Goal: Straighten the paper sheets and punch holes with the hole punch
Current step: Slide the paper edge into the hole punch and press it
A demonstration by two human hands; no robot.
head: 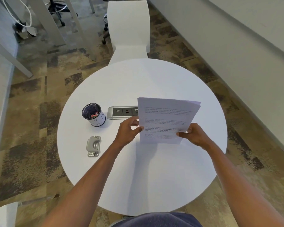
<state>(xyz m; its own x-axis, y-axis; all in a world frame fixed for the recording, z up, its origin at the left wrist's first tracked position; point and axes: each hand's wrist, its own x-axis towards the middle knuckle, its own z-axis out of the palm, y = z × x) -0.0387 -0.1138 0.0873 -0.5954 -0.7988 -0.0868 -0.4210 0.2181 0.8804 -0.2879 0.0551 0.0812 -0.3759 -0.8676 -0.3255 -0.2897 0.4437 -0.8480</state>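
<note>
Paper sheets (166,118): a small stack of printed pages, held above the round white counter (154,177), right of the power outlet strip (122,112) and covering that strip's right end; the top edges of the sheets are not flush, with one corner fanned out at the upper right; printed text faces the camera.

Left hand (127,131): grips the left edge of the sheets at their lower half; fingers (134,122) closed narrowly on the paper, thumb on the front face.

Right hand (193,134): grips the lower right corner of the sheets; fingers closed on the paper, thumb pressed on the front face.

Hole punch (93,146): grey metal, lying flat on the counter, nearer to the person than the outlet strip and to its left; well apart from both hands and from the sheets.

Mesh cup (93,114): dark mesh with a white band, upright, just beside the left end of the outlet strip; small red items lie inside; contents otherwise too small to tell.

White chair (129,30): beyond the outlet strip, at the far rim of the counter.
</note>
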